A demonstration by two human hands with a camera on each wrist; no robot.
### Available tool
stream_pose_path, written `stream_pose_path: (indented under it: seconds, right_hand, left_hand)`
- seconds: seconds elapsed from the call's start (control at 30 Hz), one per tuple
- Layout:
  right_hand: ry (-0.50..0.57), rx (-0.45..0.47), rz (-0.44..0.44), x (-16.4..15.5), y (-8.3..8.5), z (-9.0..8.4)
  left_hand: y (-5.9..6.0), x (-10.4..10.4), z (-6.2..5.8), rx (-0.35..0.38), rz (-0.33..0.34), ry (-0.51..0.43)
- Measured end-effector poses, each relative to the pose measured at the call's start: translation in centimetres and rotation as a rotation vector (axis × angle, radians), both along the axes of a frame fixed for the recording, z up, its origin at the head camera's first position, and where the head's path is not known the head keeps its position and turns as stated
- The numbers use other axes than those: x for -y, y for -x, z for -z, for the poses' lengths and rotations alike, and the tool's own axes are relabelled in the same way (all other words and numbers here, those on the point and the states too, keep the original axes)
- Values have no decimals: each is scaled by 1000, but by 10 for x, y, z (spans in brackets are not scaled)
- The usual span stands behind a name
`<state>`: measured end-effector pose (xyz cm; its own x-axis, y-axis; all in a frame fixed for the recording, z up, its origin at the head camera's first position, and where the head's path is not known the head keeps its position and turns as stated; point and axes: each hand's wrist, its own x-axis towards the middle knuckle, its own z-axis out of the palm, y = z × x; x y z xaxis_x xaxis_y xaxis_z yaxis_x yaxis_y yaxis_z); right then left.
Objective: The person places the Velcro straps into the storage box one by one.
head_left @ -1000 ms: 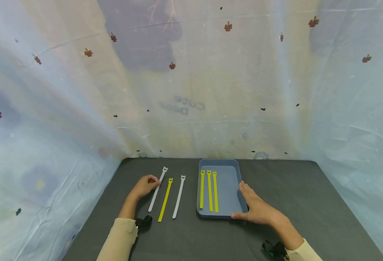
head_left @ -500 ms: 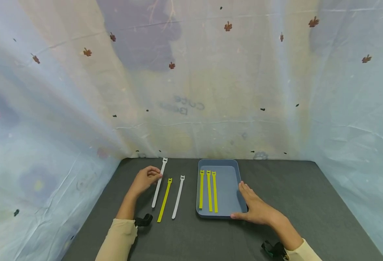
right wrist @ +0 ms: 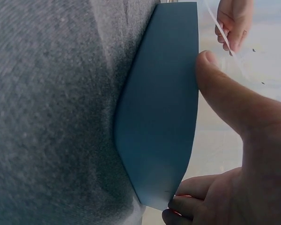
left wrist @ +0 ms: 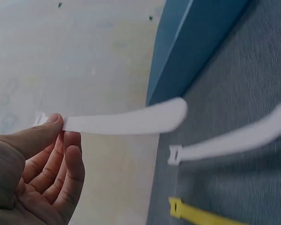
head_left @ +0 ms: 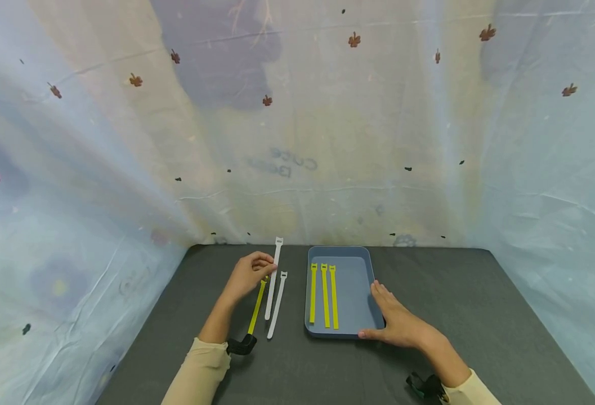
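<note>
A dark grey desk (head_left: 479,315) stands inside a pale draped curtain (head_left: 99,169) dotted with small brown leaf shapes, which closes off its far, left and right edges.

A blue tray (head_left: 350,292) lies a little right of the desk's middle, its far end close to the far edge. The right hand (head_left: 397,323) rests against the tray's near right corner, with straight fingers (head_left: 380,295) laid along the right rim and the thumb at the near rim; the right wrist view shows the thumb pressed to the tray's outer wall (right wrist: 159,108). This hand is relaxed and clamps nothing.

The left hand (head_left: 246,274) is raised over the desk just left of the tray. Its thumb and fingers (left wrist: 61,154) pinch a white strap (head_left: 273,275) near its buckle end, and the rest of the strap hangs free towards the near edge, lifted off the desk, between the hand and the tray.

Three yellow straps (head_left: 324,295) lie side by side in the left half of the tray, pointing from its far end to its near end.

A second white strap (head_left: 277,306) lies flat on the desk just left of the tray, and a single yellow strap (head_left: 255,309) lies just left of that one, partly under the left hand. Both run far to near.

A small black wrist mount (head_left: 241,344) sits at the left cuff.
</note>
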<state>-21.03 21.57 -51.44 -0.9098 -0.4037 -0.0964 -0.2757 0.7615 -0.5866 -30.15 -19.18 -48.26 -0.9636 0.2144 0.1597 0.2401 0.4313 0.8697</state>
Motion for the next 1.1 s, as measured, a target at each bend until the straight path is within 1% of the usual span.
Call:
stream_pose_path:
  seconds: [0.1,0.37,0.6,0.8,1.0,1.1]
  right_hand:
    - [0,4,0,1,-1,-1]
    - [9,-3,-2,-1,-2,0]
    - [3,-10,-8,-1,0,2]
    - [-6,-9,-2,-2,0,1]
    - [-3,-3,1,0,0,2]
    - [-1,-2,5,1,0,2]
  left_hand:
    - [-2,-11,-3,5,27,-28]
    - [-3,-37,-8,23,73,-114]
    - [-7,-64,-10,45,101,-134]
    - [-4,-86,-9,39,132,-138]
    - [-2,-102,-7,49,145,-135]
    - [-2,-110,-6,57,161,-151]
